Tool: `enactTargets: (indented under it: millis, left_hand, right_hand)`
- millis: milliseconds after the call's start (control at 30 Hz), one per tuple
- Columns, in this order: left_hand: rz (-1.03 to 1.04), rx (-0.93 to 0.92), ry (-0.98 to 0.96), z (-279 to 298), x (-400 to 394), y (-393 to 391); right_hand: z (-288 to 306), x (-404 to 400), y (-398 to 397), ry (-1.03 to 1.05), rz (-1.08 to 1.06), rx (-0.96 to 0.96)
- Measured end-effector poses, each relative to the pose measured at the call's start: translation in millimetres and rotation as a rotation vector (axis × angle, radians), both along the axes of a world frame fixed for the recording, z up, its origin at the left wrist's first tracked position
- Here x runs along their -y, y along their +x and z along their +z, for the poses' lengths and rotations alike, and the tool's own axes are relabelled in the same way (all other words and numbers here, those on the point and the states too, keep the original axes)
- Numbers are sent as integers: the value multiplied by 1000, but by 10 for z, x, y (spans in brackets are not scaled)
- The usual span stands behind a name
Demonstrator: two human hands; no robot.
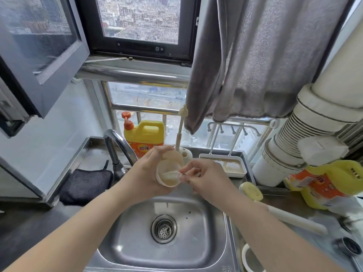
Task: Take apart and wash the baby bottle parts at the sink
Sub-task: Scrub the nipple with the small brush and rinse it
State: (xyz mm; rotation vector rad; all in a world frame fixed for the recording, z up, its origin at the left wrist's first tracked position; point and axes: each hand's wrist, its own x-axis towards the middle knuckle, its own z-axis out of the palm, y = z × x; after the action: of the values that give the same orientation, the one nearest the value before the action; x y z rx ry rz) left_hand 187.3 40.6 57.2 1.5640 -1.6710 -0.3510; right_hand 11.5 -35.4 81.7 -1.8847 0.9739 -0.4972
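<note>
While held, nipple (170,175) in right-hand grip (202,178)

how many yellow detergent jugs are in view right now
2: one yellow detergent jug stands on the ledge behind the faucet; another lies at the right, past the sink.

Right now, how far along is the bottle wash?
Early, still disassembly. Done: nothing looks washed; the steel sink basin seems dry and no water shows at the curved chrome faucet. In hand: left hand holds the cream plastic collar ring, right hand pinches its clear silicone nipple. Left: separating, washing, rinsing everything.
</note>
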Motion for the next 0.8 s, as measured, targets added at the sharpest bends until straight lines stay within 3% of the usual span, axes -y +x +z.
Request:
enactTargets:
  millis: [100,367,433,533,600,667,733,800]
  left_hand:
    - [-17,-62,78,8,-26,-14]
    - [-72,-153,187,-15,-48,-29]
    - [-75,-115,163,-11,-33,-22]
    - [-77,9,109,-20,-6,-4]
    - [-94,66,105,-20,6,18]
    - [-123,133,149,-29,11,39]
    - [-137,172,215,-44,14,51]
    - [-128,91,253,-9,28,48]
  right_hand:
    - [-6,-54,-20,-109,37,-83]
    - [-16,-131,-73,-87,92,-145]
    - [1,-132,-81,8,134,-142]
    - [23,-115,-107,407,226,45]
    - [0,-101,-140,491,272,94]
    - [-59,-49,-162,282,308,-67]
    - [-82,7,-173,-55,340,-306]
    - [-90,72,-175,-451,386,-411]
